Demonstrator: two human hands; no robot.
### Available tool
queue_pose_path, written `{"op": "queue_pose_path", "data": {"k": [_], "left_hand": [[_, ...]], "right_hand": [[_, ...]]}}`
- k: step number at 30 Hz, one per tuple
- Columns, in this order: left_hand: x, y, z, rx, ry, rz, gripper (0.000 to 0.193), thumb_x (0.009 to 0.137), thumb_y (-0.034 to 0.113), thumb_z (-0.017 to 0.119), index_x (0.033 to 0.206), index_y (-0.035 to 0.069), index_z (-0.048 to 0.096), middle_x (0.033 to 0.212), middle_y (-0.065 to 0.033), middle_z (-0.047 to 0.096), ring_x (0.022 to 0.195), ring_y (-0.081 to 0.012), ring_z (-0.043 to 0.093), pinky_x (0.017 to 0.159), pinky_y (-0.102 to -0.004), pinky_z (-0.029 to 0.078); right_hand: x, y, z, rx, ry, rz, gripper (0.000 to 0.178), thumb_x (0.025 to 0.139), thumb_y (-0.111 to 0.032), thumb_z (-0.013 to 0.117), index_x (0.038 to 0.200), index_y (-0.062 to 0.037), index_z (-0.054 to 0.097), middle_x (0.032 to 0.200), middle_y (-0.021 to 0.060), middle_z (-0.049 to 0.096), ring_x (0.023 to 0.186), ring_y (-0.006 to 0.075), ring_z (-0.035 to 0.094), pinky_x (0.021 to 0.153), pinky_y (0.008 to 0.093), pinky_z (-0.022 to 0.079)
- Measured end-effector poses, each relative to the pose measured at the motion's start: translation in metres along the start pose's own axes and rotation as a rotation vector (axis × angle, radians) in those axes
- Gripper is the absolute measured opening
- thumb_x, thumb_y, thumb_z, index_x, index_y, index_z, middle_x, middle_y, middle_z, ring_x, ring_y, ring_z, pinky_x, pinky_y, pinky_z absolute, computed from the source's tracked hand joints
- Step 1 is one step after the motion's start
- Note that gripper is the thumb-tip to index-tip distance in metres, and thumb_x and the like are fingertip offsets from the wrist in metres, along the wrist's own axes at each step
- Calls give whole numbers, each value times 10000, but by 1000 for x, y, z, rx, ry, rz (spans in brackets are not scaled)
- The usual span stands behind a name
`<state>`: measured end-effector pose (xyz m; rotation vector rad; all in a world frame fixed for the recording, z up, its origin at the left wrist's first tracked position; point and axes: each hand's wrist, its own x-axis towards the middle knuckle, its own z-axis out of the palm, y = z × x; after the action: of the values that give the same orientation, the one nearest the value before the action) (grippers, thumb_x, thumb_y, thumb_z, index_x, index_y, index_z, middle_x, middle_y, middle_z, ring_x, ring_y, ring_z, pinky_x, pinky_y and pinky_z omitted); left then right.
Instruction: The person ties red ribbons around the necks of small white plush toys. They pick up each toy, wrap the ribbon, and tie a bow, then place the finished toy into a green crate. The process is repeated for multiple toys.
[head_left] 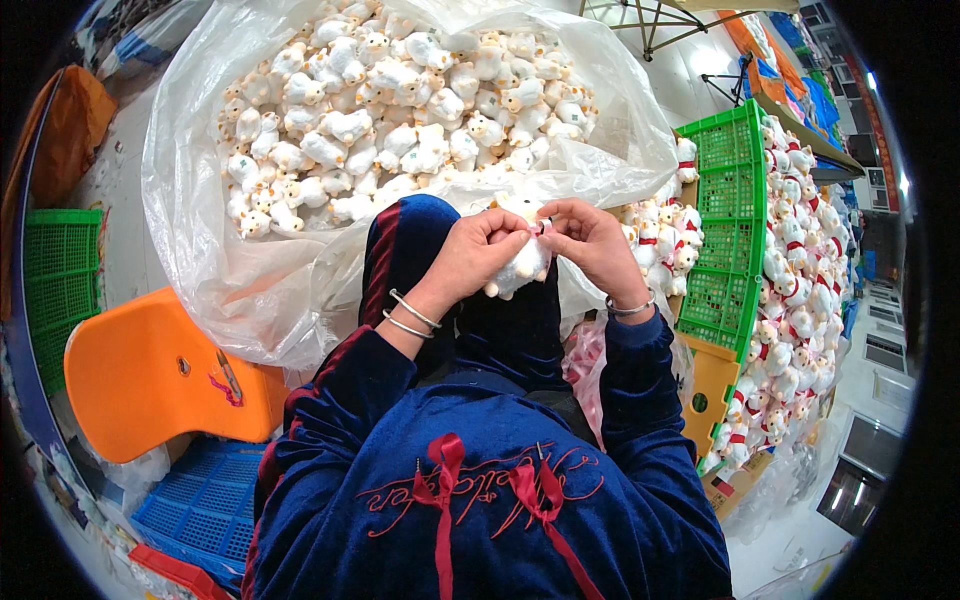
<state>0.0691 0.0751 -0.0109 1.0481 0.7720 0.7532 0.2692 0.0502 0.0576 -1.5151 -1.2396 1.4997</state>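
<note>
Above my lap I hold a small white plush toy with tan-coloured parts. My left hand is closed at the toy's left side, thumb and fingertips pinched near its neck. From the other side my right hand is closed too, its thumb and forefinger meeting at the same spot. A small pinkish and dark bit shows between the fingertips; the fingers hide most of it. Beyond my knees, a large clear plastic bag lies spread wide with a heap of similar plush toys in it.
At right, a green plastic crate stands beside many plush toys with red neckbands. Pink material lies beside my right thigh. On an orange chair at left rest snips and a pink strip. A blue crate stands below it.
</note>
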Motion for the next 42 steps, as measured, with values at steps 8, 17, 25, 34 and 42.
{"op": "queue_pose_path", "data": {"k": [8,17,25,34,42], "left_hand": [[1,-5,-1,-14,-8,-6,189,950,181,700,1012,4,726,701,86,551,647,-8,450,602,-200,411],[1,-4,-2,20,0,3,186,953,186,701,1007,9,723,686,98,516,636,-8,420,594,-197,388],[2,-4,-1,7,-4,33,184,950,181,698,1002,6,724,682,98,508,634,-9,414,588,-201,382],[0,-4,-2,-1,0,-7,186,942,177,698,1001,3,727,685,91,532,635,-11,434,596,-202,402],[-1,-1,-2,-5,-6,-27,194,939,175,700,1015,-1,727,704,76,568,652,-13,473,621,-198,432]], "right_hand": [[3,8,-1,-3,20,-44,165,940,-39,695,1081,46,707,890,43,710,789,98,650,724,236,533],[0,-5,8,-274,61,-91,247,922,-83,735,1152,1,704,871,5,699,797,62,612,731,224,511],[-2,-10,2,-308,-19,-39,254,939,-88,718,1171,13,692,875,21,707,801,73,645,724,228,522],[-5,-9,-8,-347,-68,52,122,956,-78,684,1007,29,655,817,22,679,780,71,646,720,225,519],[-4,3,-15,113,-117,98,235,913,-25,721,1115,11,607,875,26,680,808,84,644,734,221,511]]}}
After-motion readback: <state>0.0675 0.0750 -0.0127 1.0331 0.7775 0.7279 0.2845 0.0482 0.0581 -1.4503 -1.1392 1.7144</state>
